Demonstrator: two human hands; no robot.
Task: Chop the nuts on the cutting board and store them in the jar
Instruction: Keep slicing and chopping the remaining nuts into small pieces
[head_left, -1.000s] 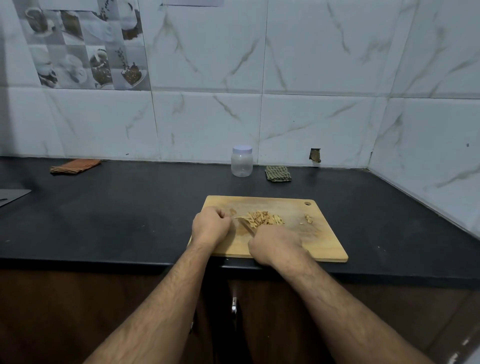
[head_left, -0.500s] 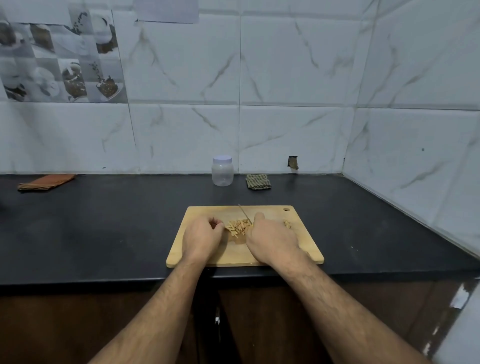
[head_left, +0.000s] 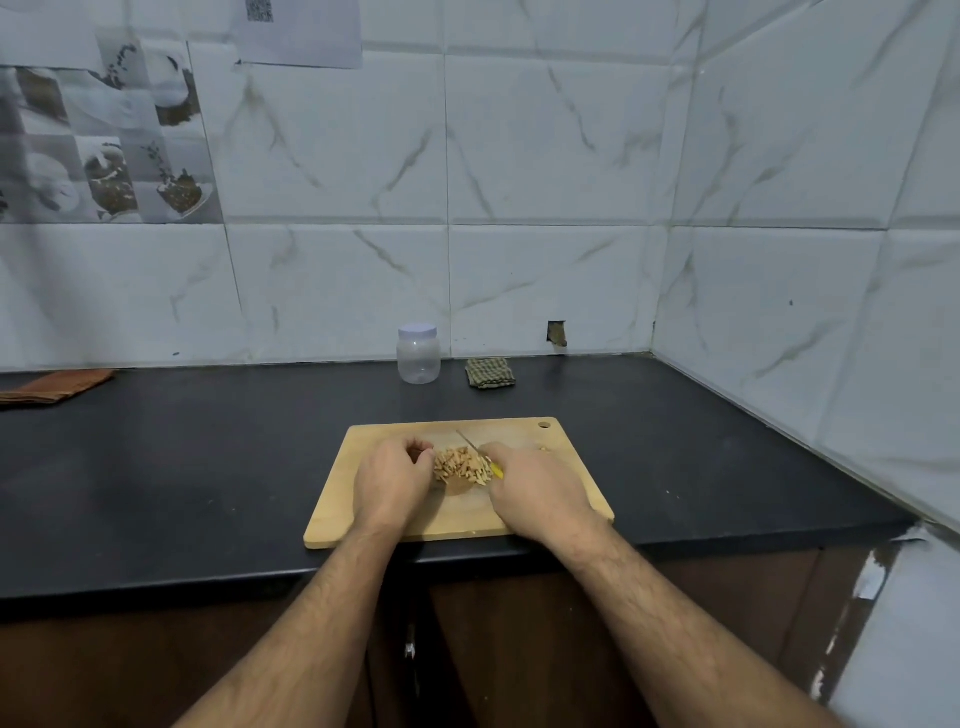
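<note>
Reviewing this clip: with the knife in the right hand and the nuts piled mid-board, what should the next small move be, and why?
Probably another cut down through the pile. The right hand grips the knife, its blade angled over the nuts, and the left hand is curled beside them. Many pieces look long, and the jar stands capped by the wall.

Pale chopped nuts (head_left: 461, 466) heaped mid wooden cutting board (head_left: 566, 483); clear lidded jar (head_left: 418, 354) stands upright behind.

I can read no text from here; the paper sheet (head_left: 298, 32) on the wall carries only a blurred code square.
</note>
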